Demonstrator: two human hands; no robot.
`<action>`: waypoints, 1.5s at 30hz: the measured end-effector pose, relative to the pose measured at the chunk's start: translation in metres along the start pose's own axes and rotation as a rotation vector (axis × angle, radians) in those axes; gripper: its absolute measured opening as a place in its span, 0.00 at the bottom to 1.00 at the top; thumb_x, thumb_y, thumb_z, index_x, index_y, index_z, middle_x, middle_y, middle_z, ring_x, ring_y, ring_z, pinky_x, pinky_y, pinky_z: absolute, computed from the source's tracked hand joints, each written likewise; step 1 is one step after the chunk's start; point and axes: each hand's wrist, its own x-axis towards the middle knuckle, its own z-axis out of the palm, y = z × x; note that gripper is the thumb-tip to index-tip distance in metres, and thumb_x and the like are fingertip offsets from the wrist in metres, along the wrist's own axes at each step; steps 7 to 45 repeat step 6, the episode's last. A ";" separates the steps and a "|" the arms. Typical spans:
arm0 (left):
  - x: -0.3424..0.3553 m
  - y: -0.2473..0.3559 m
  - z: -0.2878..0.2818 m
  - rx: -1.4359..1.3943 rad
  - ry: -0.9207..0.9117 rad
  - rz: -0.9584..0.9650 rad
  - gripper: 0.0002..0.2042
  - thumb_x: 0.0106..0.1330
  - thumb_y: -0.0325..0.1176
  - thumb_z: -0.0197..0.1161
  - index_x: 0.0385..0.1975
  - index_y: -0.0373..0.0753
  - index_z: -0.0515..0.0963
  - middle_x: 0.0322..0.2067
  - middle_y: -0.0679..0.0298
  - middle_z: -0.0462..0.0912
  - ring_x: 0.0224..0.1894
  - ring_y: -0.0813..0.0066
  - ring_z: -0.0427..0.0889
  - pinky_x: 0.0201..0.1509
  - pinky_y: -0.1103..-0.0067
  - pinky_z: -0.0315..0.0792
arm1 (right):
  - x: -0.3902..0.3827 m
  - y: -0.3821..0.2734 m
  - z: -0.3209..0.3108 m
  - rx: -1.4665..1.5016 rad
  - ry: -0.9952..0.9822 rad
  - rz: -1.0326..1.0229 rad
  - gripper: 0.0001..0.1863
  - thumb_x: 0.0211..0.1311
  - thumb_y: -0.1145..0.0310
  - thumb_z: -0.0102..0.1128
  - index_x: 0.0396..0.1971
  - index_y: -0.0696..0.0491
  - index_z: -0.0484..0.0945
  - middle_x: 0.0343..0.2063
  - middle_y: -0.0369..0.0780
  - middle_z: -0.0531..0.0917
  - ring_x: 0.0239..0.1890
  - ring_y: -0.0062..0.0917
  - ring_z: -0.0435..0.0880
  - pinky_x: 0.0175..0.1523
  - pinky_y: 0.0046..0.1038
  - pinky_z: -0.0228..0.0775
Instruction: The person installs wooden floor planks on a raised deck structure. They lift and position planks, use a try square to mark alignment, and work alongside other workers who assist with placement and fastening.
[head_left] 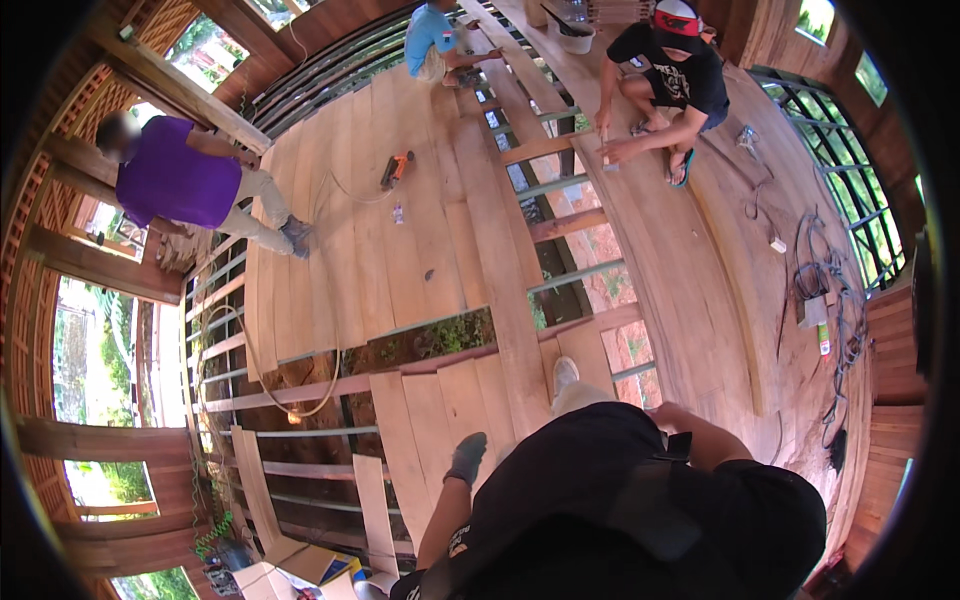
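At the lower middle, my left hand [467, 457], in what looks like a dark grey glove, hangs over pale floor planks [445, 395]; its fingers are not distinct. My right hand [663, 413] is close to my body beside my thigh, mostly hidden, and its grip cannot be made out. A small black piece [679, 446] shows against my right forearm. My light shoe [565, 372] stands on the boards near a gap. Nothing visible hangs from either hand.
Open joists [320, 432] and gaps lie left and ahead. An orange-black power tool [397, 170] rests on the boards. A purple-shirted person [185, 175] stands left; a blue-shirted person [428, 42] and a capped person [675, 85] crouch farther off. Tangled cables [825, 270] lie right; cardboard boxes [290, 565] lower left.
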 end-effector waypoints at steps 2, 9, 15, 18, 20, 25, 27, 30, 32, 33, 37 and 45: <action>0.057 0.048 0.045 -0.209 -0.091 -0.026 0.15 0.64 0.46 0.62 0.41 0.43 0.81 0.32 0.70 0.81 0.31 0.80 0.76 0.33 0.78 0.69 | 0.024 0.055 -0.080 -0.148 0.199 -0.190 0.47 0.45 0.26 0.61 0.48 0.58 0.82 0.44 0.52 0.84 0.50 0.43 0.83 0.54 0.38 0.74; 0.115 0.095 -0.023 -0.250 0.232 -0.285 0.15 0.65 0.46 0.61 0.46 0.44 0.79 0.33 0.68 0.82 0.33 0.77 0.79 0.34 0.73 0.70 | -0.056 -0.130 -0.233 0.041 0.359 -0.165 0.37 0.43 0.41 0.73 0.46 0.56 0.82 0.45 0.52 0.84 0.49 0.41 0.84 0.54 0.38 0.75; 0.115 0.095 -0.023 -0.250 0.232 -0.285 0.15 0.65 0.46 0.61 0.46 0.44 0.79 0.33 0.68 0.82 0.33 0.77 0.79 0.34 0.73 0.70 | -0.056 -0.130 -0.233 0.041 0.359 -0.165 0.37 0.43 0.41 0.73 0.46 0.56 0.82 0.45 0.52 0.84 0.49 0.41 0.84 0.54 0.38 0.75; 0.115 0.095 -0.023 -0.250 0.232 -0.285 0.15 0.65 0.46 0.61 0.46 0.44 0.79 0.33 0.68 0.82 0.33 0.77 0.79 0.34 0.73 0.70 | -0.056 -0.130 -0.233 0.041 0.359 -0.165 0.37 0.43 0.41 0.73 0.46 0.56 0.82 0.45 0.52 0.84 0.49 0.41 0.84 0.54 0.38 0.75; 0.115 0.095 -0.023 -0.250 0.232 -0.285 0.15 0.65 0.46 0.61 0.46 0.44 0.79 0.33 0.68 0.82 0.33 0.77 0.79 0.34 0.73 0.70 | -0.056 -0.130 -0.233 0.041 0.359 -0.165 0.37 0.43 0.41 0.73 0.46 0.56 0.82 0.45 0.52 0.84 0.49 0.41 0.84 0.54 0.38 0.75; 0.115 0.095 -0.023 -0.250 0.232 -0.285 0.15 0.65 0.46 0.61 0.46 0.44 0.79 0.33 0.68 0.82 0.33 0.77 0.79 0.34 0.73 0.70 | -0.056 -0.130 -0.233 0.041 0.359 -0.165 0.37 0.43 0.41 0.73 0.46 0.56 0.82 0.45 0.52 0.84 0.49 0.41 0.84 0.54 0.38 0.75; 0.115 0.095 -0.023 -0.250 0.232 -0.285 0.15 0.65 0.46 0.61 0.46 0.44 0.79 0.33 0.68 0.82 0.33 0.77 0.79 0.34 0.73 0.70 | -0.056 -0.130 -0.233 0.041 0.359 -0.165 0.37 0.43 0.41 0.73 0.46 0.56 0.82 0.45 0.52 0.84 0.49 0.41 0.84 0.54 0.38 0.75; 0.115 0.095 -0.023 -0.250 0.232 -0.285 0.15 0.65 0.46 0.61 0.46 0.44 0.79 0.33 0.68 0.82 0.33 0.77 0.79 0.34 0.73 0.70 | -0.056 -0.130 -0.233 0.041 0.359 -0.165 0.37 0.43 0.41 0.73 0.46 0.56 0.82 0.45 0.52 0.84 0.49 0.41 0.84 0.54 0.38 0.75; 0.115 0.095 -0.023 -0.250 0.232 -0.285 0.15 0.65 0.46 0.61 0.46 0.44 0.79 0.33 0.68 0.82 0.33 0.77 0.79 0.34 0.73 0.70 | -0.056 -0.130 -0.233 0.041 0.359 -0.165 0.37 0.43 0.41 0.73 0.46 0.56 0.82 0.45 0.52 0.84 0.49 0.41 0.84 0.54 0.38 0.75; 0.115 0.095 -0.023 -0.250 0.232 -0.285 0.15 0.65 0.46 0.61 0.46 0.44 0.79 0.33 0.68 0.82 0.33 0.77 0.79 0.34 0.73 0.70 | -0.056 -0.130 -0.233 0.041 0.359 -0.165 0.37 0.43 0.41 0.73 0.46 0.56 0.82 0.45 0.52 0.84 0.49 0.41 0.84 0.54 0.38 0.75; 0.115 0.095 -0.023 -0.250 0.232 -0.285 0.15 0.65 0.46 0.61 0.46 0.44 0.79 0.33 0.68 0.82 0.33 0.77 0.79 0.34 0.73 0.70 | -0.056 -0.130 -0.233 0.041 0.359 -0.165 0.37 0.43 0.41 0.73 0.46 0.56 0.82 0.45 0.52 0.84 0.49 0.41 0.84 0.54 0.38 0.75; 0.115 0.095 -0.023 -0.250 0.232 -0.285 0.15 0.65 0.46 0.61 0.46 0.44 0.79 0.33 0.68 0.82 0.33 0.77 0.79 0.34 0.73 0.70 | -0.056 -0.130 -0.233 0.041 0.359 -0.165 0.37 0.43 0.41 0.73 0.46 0.56 0.82 0.45 0.52 0.84 0.49 0.41 0.84 0.54 0.38 0.75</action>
